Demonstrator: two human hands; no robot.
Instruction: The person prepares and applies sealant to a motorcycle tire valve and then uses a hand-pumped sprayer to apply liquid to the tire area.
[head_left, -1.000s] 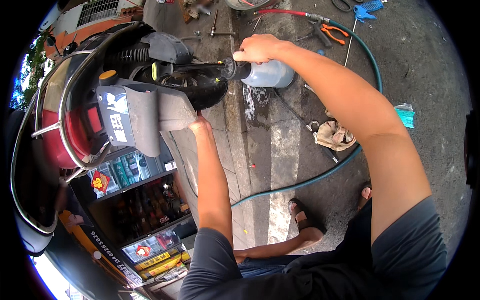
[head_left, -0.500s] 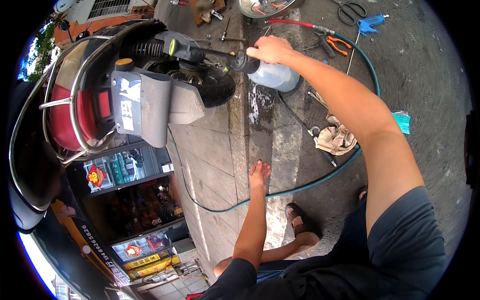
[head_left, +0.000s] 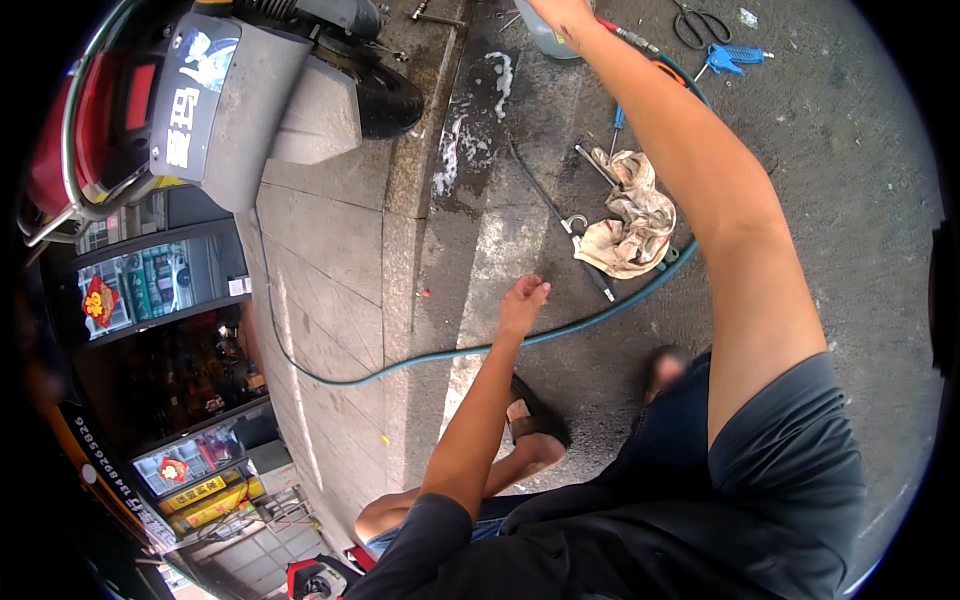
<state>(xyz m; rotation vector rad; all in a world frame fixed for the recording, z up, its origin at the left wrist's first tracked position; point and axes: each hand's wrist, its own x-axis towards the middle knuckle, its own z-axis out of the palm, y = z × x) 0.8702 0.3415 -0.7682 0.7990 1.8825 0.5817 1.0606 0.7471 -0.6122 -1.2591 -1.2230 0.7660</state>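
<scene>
The pale plastic jug [head_left: 545,35] sits at the top centre of the frame, under my right hand [head_left: 560,12], which seems to grasp it; the edge cuts the view. My left hand [head_left: 522,300], loosely curled and empty, hangs mid-frame above the green hose [head_left: 440,355], much farther from it.

Left hand [head_left: 523,300]: bare wet concrete all round; hose [head_left: 420,362] just at 6 o'clock.
Toward 2 o'clock: rag [head_left: 628,222] and tools block.
Toward 11 o'clock: scooter tyre [head_left: 385,95], curb between.

Left hand [head_left: 524,303] now lowered off scooter [head_left: 250,90]
</scene>
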